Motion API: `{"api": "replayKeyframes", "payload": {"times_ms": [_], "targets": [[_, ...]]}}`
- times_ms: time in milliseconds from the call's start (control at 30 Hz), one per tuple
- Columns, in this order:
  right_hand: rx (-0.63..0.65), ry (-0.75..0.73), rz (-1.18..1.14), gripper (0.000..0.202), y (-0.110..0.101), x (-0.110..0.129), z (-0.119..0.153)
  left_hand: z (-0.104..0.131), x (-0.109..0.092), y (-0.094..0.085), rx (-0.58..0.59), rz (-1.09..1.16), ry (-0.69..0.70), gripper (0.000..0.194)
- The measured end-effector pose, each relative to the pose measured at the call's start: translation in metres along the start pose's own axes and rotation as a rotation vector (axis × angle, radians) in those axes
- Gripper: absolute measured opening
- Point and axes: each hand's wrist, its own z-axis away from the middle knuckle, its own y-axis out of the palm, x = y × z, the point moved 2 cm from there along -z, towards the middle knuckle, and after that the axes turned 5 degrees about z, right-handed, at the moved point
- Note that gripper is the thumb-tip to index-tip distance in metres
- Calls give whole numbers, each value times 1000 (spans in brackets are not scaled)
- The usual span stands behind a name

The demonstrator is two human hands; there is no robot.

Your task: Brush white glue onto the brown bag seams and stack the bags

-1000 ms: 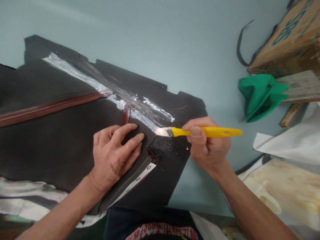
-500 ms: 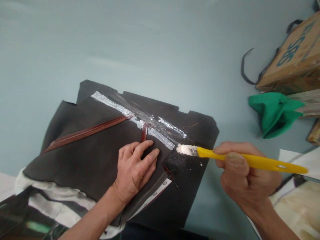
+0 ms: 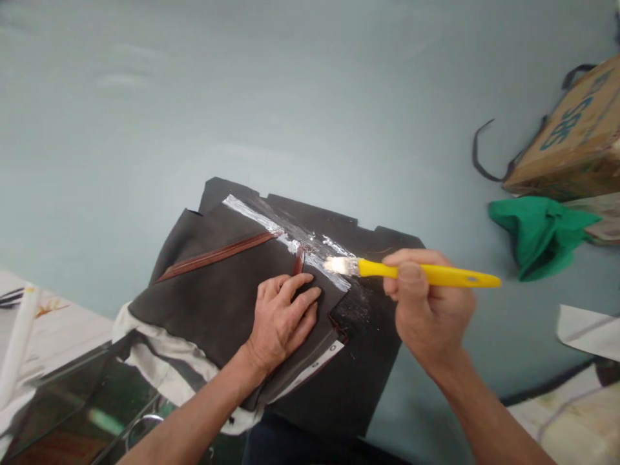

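Observation:
My right hand point(image 3: 429, 310) grips a yellow-handled brush point(image 3: 436, 274). Its bristles, loaded with white paste, touch the strip of white glue-like coating point(image 3: 252, 216) along the upper edge of a dark brown bag-like piece point(image 3: 213, 303). My left hand point(image 3: 285, 316) lies on that piece with fingers spread, pressing it down just below the coated edge. Reddish-brown piping point(image 3: 217, 257) crosses the piece, and pale lining hangs out at its lower left. Underneath lies a dark flat sheet point(image 3: 382, 323) with notched edges and white smears.
A grey-green table surface point(image 3: 290, 90) spreads behind the work. On the right are a cardboard box point(image 3: 566, 148) with a dark strap, a green cloth point(image 3: 540, 236) and white paper point(image 3: 591, 329). A white tube-like rod point(image 3: 18, 342) is at the lower left.
My right hand has brought the brush leftward from the sheet beside the piece's corner onto its coated edge. The left hand still rests on the piece; the whole view has shifted.

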Motion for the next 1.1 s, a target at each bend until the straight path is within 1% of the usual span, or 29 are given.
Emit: {"api": "replayKeyframes", "payload": {"times_ms": [100,200,367,467,567,700,800,833,967,1033,1100], "targets": [[48,-25,-33,25,25,0,-12,3,1,0,-47,52,-16,20],[71,-19,-23,26,43,-2,-16,7,3,0,-70,116,-34,21],[67,-28,-22,25,63,-3,-18,10,5,-1,-107,223,-69,20],[80,-58,66,24,71,-1,-23,9,6,-1,-110,261,-80,18],[59,-97,179,27,79,1,-31,8,7,0,-115,275,-91,16],[-6,-152,227,34,85,6,-34,7,9,0,-109,287,-108,14],[-111,-128,193,34,83,8,-30,7,9,0,-99,300,-113,14],[-124,-113,178,33,82,8,-27,7,9,-1,-92,302,-114,14],[-48,-120,168,30,83,7,-23,6,9,-1,-65,293,-119,13],[-79,-118,132,28,83,7,-23,5,9,-1,-57,286,-114,13],[-154,-88,38,28,84,7,-23,4,9,-2,-56,280,-110,14]]}}
